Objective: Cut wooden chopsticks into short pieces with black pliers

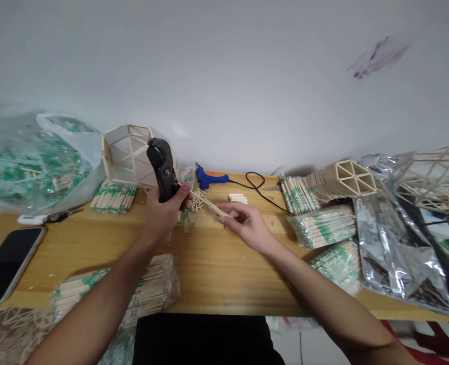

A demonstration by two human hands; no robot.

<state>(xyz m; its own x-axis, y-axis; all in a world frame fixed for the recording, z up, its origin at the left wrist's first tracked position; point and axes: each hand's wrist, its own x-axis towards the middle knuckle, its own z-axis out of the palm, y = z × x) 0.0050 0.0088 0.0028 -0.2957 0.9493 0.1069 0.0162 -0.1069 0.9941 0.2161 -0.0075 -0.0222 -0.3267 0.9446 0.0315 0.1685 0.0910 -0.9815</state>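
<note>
My left hand (pixel 167 210) is wrapped round a black hand tool (pixel 162 167) that stands upright, its rounded top above the fist. Between the thumb and fingers of my right hand (pixel 249 223) are thin wooden sticks (pixel 217 209), pointing up and left towards the tool. Whether the sticks touch the tool's jaws is hard to make out. Below and behind them lies a loose heap of short stick pieces (pixel 197 199). A small neat row of short sticks (pixel 237 198) rests just beyond my right hand.
A blue glue gun (pixel 211 178) with a black cord lies by the wall. Hexagonal stick frames (pixel 127 154) stand at the back. Bagged stick bundles (pixel 325 226) are on both sides. A phone (pixel 9 263) and a plastic bag (pixel 38 162) are at left.
</note>
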